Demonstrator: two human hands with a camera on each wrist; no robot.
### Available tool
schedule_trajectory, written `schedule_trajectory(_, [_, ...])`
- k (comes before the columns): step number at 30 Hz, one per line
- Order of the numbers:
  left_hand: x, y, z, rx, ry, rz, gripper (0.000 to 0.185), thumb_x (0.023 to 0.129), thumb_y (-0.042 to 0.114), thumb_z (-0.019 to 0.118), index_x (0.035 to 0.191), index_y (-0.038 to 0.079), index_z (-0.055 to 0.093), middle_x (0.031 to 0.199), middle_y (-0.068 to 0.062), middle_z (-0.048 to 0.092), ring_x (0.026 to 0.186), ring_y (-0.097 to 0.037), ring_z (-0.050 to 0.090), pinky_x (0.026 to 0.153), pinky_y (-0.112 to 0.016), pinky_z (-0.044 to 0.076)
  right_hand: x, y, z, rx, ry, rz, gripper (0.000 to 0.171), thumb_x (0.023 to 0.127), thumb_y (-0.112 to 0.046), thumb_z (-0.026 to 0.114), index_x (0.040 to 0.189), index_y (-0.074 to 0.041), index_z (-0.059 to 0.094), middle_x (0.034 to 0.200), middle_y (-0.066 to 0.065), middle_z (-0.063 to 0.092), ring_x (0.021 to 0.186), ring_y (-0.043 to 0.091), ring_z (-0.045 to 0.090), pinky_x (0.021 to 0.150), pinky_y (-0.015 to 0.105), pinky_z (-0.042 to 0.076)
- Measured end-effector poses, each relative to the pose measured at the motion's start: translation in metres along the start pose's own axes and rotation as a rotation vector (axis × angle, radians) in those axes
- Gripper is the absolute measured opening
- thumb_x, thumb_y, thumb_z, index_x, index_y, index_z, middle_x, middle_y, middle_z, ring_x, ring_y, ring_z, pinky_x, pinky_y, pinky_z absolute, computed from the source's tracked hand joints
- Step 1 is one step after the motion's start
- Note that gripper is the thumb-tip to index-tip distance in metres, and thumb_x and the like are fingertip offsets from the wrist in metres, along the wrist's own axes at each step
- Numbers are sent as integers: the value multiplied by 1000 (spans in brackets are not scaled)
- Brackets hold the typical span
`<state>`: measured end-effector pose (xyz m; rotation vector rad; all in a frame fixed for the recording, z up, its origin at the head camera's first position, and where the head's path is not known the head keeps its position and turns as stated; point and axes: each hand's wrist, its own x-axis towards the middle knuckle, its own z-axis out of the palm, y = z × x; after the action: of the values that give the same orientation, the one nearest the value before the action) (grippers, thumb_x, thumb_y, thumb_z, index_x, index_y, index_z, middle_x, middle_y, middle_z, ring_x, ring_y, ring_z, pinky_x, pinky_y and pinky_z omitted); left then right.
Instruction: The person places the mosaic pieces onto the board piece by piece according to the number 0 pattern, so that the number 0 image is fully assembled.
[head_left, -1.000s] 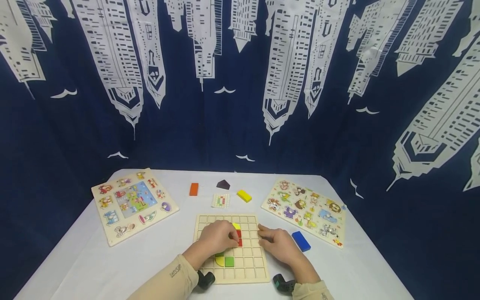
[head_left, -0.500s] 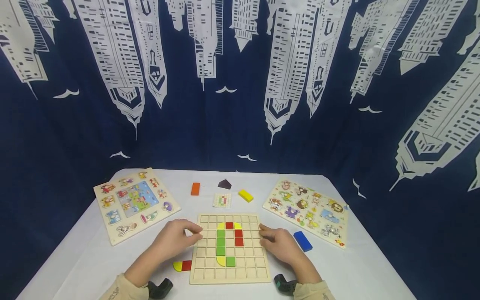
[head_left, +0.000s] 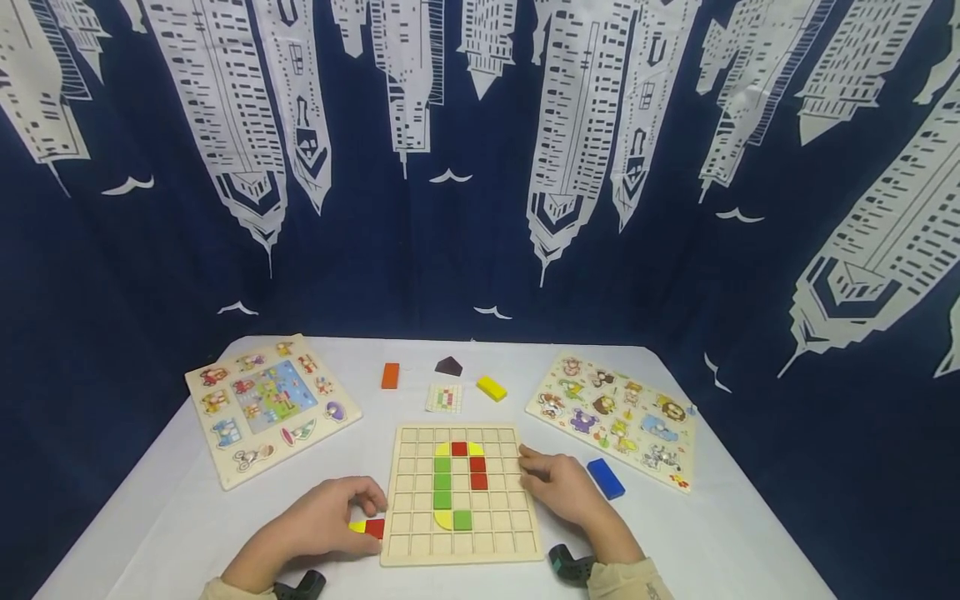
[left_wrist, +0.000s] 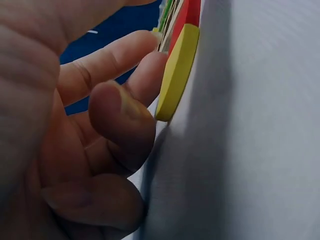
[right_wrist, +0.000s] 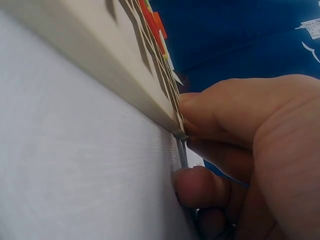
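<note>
A wooden grid board [head_left: 495, 533] lies on the white table in front of me, with green, red and yellow pieces set in a looped shape. My left hand [head_left: 352, 508] is just off the board's lower left edge. Its curled fingers [left_wrist: 135, 85] close round a yellow half-round piece [left_wrist: 177, 70] that lies flat beside a red square piece [head_left: 375, 527]. My right hand [head_left: 528, 468] grips the board's right edge, fingers [right_wrist: 210, 115] on top of the rim [right_wrist: 100, 65] and thumb low against the cloth.
An animal peg puzzle [head_left: 270, 404] lies at the left and another [head_left: 611, 417] at the right. Behind the board are an orange block [head_left: 390, 376], a dark piece [head_left: 447, 366], a pattern card [head_left: 444, 398] and a yellow block [head_left: 491, 387]. A blue block [head_left: 604, 478] sits by my right hand.
My left hand left the middle of the board, uncovering the pattern, and moved left and toward me onto the loose yellow and red pieces. The right hand stayed on the board's edge.
</note>
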<state>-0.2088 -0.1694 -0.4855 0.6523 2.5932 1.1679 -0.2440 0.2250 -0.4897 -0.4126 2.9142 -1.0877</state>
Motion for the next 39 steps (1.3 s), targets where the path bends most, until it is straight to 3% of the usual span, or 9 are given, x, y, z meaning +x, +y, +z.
schedule_trajectory(6, [-1,1,-1,58,15,-4,36,72,24,92,98,25,68,88,10,65,56,-7,46,55,-26,40,-1,0,0,-16,0,-24,34,96,-20,71,127,-8,73,146,4,60,138,37,53,113,56,40])
schedule_trajectory(15, [0,0,-2,205,183,-50,31,73,27,93,93,27,68,83,16,62,66,-4,47,63,-24,39,-1,1,0,-17,5,-18,34,96,-21,72,127,-8,72,147,3,60,139,36,53,113,55,40])
schedule_trajectory(21, [0,0,-1,224,188,-90,36,70,23,93,96,28,69,83,18,61,75,-7,52,69,-26,42,-1,0,1,-26,8,-13,34,96,-21,72,127,-8,73,146,3,60,139,36,53,113,56,40])
schedule_trajectory(32, [1,-2,-2,250,221,-80,32,72,20,91,95,29,71,81,21,61,77,-5,53,72,-28,45,-1,0,0,-19,10,-19,34,96,-21,71,127,-8,72,147,3,60,139,36,52,113,55,39])
schedule_trajectory(39, [4,1,-2,234,254,-90,30,75,23,90,97,29,72,84,18,65,72,-7,52,66,-27,43,0,1,0,-30,5,-10,35,96,-23,71,128,-9,72,147,2,60,139,36,52,113,55,39])
